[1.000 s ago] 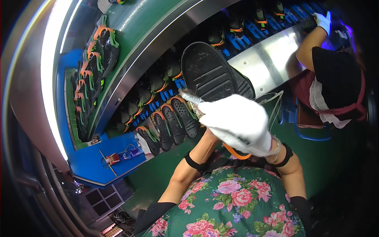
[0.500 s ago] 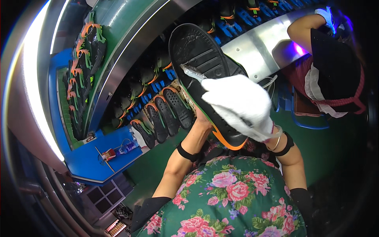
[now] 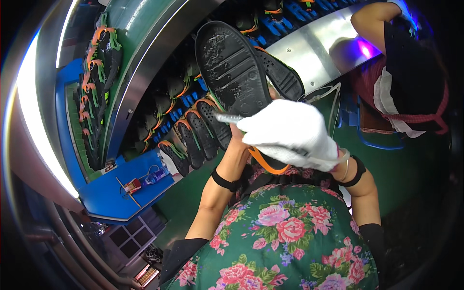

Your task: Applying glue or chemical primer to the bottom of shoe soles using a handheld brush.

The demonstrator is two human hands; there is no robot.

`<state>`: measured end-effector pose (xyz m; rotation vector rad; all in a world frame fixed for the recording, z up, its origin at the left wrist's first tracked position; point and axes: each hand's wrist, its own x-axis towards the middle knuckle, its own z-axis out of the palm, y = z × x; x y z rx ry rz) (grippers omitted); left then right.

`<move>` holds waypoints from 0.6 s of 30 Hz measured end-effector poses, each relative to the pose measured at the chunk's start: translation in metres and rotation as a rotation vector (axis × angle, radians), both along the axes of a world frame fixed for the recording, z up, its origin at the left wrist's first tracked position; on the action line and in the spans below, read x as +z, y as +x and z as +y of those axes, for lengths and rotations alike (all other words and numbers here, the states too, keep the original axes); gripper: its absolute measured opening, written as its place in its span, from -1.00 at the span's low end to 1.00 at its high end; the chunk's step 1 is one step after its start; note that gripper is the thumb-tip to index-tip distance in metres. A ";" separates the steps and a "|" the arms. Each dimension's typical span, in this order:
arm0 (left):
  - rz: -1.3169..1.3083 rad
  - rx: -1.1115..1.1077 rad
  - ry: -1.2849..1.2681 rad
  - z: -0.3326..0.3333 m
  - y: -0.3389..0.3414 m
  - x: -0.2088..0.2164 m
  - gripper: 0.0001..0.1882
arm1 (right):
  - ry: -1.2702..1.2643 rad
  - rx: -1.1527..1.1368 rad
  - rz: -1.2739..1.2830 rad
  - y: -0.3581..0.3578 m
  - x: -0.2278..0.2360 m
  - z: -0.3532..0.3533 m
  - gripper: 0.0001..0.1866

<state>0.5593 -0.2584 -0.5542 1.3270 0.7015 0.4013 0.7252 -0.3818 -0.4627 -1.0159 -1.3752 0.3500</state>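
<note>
the right hand (image 3: 290,133), in a white glove, has its fingers closed around a brush (image 3: 228,118), whose pale tip is blurred; i cannot tell whether that tip touches anything. the left hand (image 3: 236,134), bare, is mostly hidden behind a black shoe (image 3: 227,63), so i cannot tell how its fingers close. that shoe is tilted above the floral apron (image 3: 290,227), its ridged face toward the camera with shiny streaks on it. a holed black shoe (image 3: 285,79) shows from behind it, on the right. near the left wrist, shoes with orange and green trim (image 3: 193,137) stand side by side. farther out, a stick (image 3: 128,192) lies on a blue table (image 3: 104,200), and a co-worker (image 3: 413,82) is beside the metal rail (image 3: 309,60).
</note>
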 end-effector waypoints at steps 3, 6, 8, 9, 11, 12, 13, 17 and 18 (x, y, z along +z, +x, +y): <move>-0.387 0.066 -0.485 -0.002 0.009 0.007 0.03 | -0.015 -0.150 -0.052 0.001 -0.002 -0.002 -0.67; -0.744 -0.089 -0.913 -0.004 0.019 0.019 0.16 | 0.000 -0.067 -0.132 0.000 0.000 -0.005 -0.67; -0.802 -0.211 -1.023 -0.005 0.026 0.027 0.33 | 0.034 0.035 -0.165 0.000 0.001 -0.007 -0.67; -0.790 -0.201 -1.019 -0.003 0.028 0.032 0.35 | 0.005 -0.006 -0.095 0.002 0.000 -0.007 -0.68; -0.796 -0.184 -1.028 0.002 0.029 0.040 0.38 | 0.042 -0.036 -0.006 0.002 -0.002 -0.009 -0.69; -0.796 -0.206 -1.065 0.003 0.030 0.042 0.40 | -0.013 -0.098 0.022 0.003 -0.004 -0.010 -0.71; -0.810 -0.188 -1.055 0.004 0.031 0.044 0.41 | -0.006 -0.169 -0.085 0.003 -0.005 -0.009 -0.67; -0.712 -0.159 -0.918 0.004 0.034 0.041 0.40 | 0.082 -0.013 -0.239 -0.001 -0.009 -0.014 -0.68; -0.718 -0.177 -0.891 0.006 0.034 0.041 0.30 | 0.037 0.006 -0.171 0.001 -0.009 -0.016 -0.67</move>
